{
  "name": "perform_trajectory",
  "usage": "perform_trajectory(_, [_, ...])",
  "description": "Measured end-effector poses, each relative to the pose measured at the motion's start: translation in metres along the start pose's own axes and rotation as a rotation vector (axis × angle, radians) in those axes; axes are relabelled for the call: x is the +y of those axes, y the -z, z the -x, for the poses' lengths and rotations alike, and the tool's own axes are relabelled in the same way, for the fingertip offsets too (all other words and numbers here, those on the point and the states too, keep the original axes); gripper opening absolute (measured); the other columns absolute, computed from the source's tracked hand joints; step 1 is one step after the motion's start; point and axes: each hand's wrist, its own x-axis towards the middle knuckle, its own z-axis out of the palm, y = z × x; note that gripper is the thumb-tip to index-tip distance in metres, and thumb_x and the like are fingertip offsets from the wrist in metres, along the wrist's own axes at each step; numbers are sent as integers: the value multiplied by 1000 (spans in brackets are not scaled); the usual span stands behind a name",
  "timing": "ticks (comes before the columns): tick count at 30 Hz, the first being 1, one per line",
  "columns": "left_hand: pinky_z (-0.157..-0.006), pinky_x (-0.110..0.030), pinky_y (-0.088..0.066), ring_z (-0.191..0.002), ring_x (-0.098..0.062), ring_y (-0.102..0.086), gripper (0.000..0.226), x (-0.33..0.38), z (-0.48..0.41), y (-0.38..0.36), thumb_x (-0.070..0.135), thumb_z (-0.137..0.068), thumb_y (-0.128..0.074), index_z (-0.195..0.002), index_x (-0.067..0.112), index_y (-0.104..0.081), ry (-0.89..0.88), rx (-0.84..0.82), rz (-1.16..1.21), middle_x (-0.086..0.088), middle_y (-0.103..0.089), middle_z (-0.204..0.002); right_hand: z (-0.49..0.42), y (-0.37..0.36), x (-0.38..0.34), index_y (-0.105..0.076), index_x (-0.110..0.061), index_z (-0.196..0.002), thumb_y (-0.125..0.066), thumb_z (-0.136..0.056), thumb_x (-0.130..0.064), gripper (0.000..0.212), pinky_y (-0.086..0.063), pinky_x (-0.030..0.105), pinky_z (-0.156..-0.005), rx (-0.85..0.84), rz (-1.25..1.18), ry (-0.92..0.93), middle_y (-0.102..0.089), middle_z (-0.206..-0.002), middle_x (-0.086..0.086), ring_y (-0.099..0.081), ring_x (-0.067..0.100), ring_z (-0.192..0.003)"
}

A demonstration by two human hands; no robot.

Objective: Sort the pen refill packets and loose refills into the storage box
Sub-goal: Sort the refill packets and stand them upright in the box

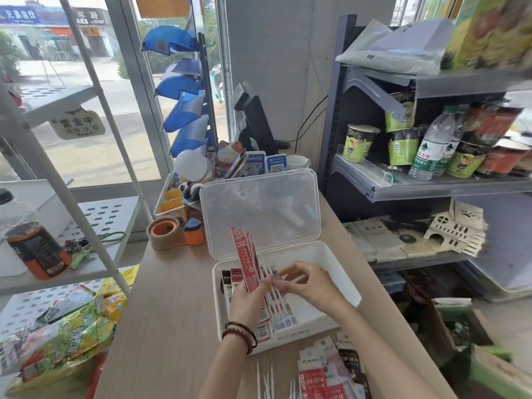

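Note:
A white storage box [339,272] stands on the wooden counter with its clear lid [259,208] raised behind it. My left hand [249,298] grips a fanned bundle of red refill packets [244,254] upright over the box. My right hand [305,279] pinches the clear refill packets [277,300] of that fan at their upper ends. Dark and red packets [230,279] lie in the box at its left wall. More packets [331,370] are piled on the counter in front of the box, and loose white refills [266,378] lie beside them.
A tape dispenser [165,233] and an orange-blue sharpener [194,231] stand left of the lid. Behind are a clear organiser [169,201] and QR code stands [266,164]. A goods shelf [431,185] is on the right, a white rack with snack bags [72,326] on the left.

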Motion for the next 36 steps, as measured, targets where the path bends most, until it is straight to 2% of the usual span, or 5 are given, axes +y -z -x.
perform_trajectory(5, [-65,-20,-47,-79,-11,-67,15,6,-5,-17,26,-87,-64,-91,12,-71,-36,4,-41,0,-72,-83,1,12,-3,-46,-28,-108,-79,-76,-43,48,-53,21,-67,31,-33,-1,-74,-87,-3,-71,5,-76])
perform_trajectory(14, [-49,-14,-50,-59,-3,-66,14,4,-11,-14,19,-84,-68,-96,12,-71,60,3,38,-1,-71,-79,-10,14,22,-55,-24,-98,-75,-83,-27,25,-52,24,-73,146,-8,-124,-73,-86,-2,-68,8,-81])
perform_trajectory(18, [-52,-21,-53,-63,-11,-67,22,-1,-14,-12,20,-82,-71,-99,7,-70,122,1,118,-4,-73,-80,-16,11,37,-63,-21,-89,-76,-81,-27,16,-44,17,-61,226,226,-221,-68,-85,-4,-64,9,-82])
perform_trajectory(23, [-57,-26,-55,-72,-16,-71,23,-7,-18,-10,17,-82,-70,-102,5,-69,158,4,182,-7,-75,-86,-17,-4,41,-63,-29,-70,-77,-81,-22,19,-56,32,-75,164,436,-264,-67,-80,-9,-65,11,-79])
perform_trajectory(36, [-93,-52,-49,-95,-30,-69,8,-25,-31,-2,22,-78,-75,-80,14,-76,179,72,224,-10,-75,-94,-20,-4,44,-63,-18,-88,-66,-90,-27,9,-52,30,-67,316,494,-231,-65,-86,-4,-63,16,-80])
